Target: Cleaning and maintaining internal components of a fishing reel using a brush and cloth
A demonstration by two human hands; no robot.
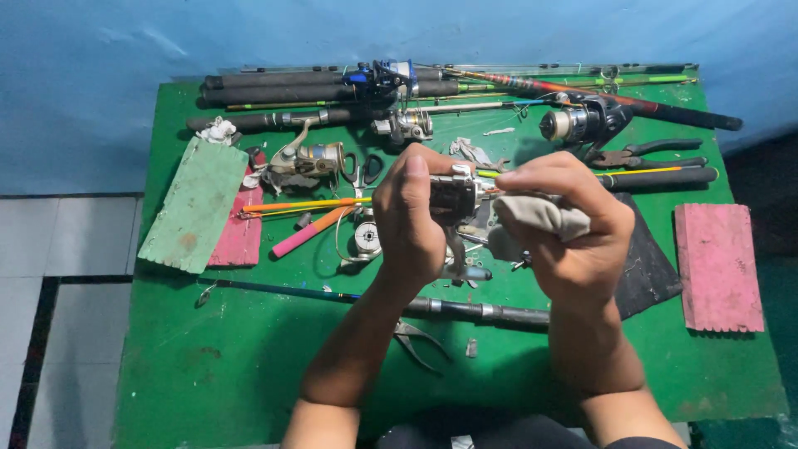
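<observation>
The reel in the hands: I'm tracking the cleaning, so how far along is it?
Done: parts lie loose on the table. In hand: the left hand grips the reel, and the right hand presses a cloth to it. Left: other reels lie untouched.

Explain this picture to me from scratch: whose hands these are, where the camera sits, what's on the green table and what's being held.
There is one picture, taken by a camera worn on a person's head, looking down at their own two bare hands over a green table. The left hand grips a small dark fishing reel. The right hand holds a pale cloth against it. On the table lie several fishing rods along the far edge, loose spinning reels, pliers, a green board, a pink board and a dark mat. Another rod lies across under the forearms.
</observation>
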